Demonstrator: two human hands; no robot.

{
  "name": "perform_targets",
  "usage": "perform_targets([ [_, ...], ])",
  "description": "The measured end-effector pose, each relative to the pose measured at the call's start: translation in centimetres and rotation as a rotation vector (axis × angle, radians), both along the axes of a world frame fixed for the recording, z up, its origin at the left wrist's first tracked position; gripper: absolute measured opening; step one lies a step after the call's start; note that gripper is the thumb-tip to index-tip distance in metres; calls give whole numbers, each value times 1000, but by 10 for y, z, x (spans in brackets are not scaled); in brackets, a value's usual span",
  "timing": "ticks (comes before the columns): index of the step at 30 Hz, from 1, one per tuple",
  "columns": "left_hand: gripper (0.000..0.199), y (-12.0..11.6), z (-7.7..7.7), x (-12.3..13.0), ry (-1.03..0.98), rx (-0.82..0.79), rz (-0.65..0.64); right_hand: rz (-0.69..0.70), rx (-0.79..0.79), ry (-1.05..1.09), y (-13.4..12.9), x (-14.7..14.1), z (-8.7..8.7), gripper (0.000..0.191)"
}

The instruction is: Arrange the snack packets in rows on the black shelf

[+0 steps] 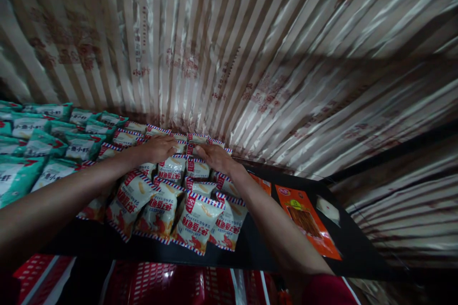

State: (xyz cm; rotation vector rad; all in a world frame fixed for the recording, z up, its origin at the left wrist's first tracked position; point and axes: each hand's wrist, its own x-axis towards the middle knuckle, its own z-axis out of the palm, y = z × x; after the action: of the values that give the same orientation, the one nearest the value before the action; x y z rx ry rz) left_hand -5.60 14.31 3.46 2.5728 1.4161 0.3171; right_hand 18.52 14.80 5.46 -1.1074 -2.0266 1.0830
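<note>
On a black table [257,245] before a striped sheet [222,47], in the head view, white snack bags [200,221] sit in rows at the middle. The left hand [160,148] and right hand [216,157] rest palm down over the back rows; whether either grips a bag, I cannot tell. Green bags [81,147] sit left; an orange packet [307,219] lies right.

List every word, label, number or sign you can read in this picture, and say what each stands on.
"鱿鱼爱上虾": in red on the front white snack bag with striped edges; smaller lines there are too small to read surely.
"鱼小虾": on a teal snack bag; any further characters are unclear.
Orange packet: logo and yellow label too blurred to read.
Striped sheeting: reddish characters too blurred to read.
</note>
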Motion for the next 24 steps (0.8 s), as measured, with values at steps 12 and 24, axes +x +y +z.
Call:
perform_targets([
  [12,44,-13,9,2,153,7,-58,91,248,-612,12,-15,2,55],
  [24,39,-107,20,-5,-59,333,62,100,262,-453,-56,-20,35,54],
])
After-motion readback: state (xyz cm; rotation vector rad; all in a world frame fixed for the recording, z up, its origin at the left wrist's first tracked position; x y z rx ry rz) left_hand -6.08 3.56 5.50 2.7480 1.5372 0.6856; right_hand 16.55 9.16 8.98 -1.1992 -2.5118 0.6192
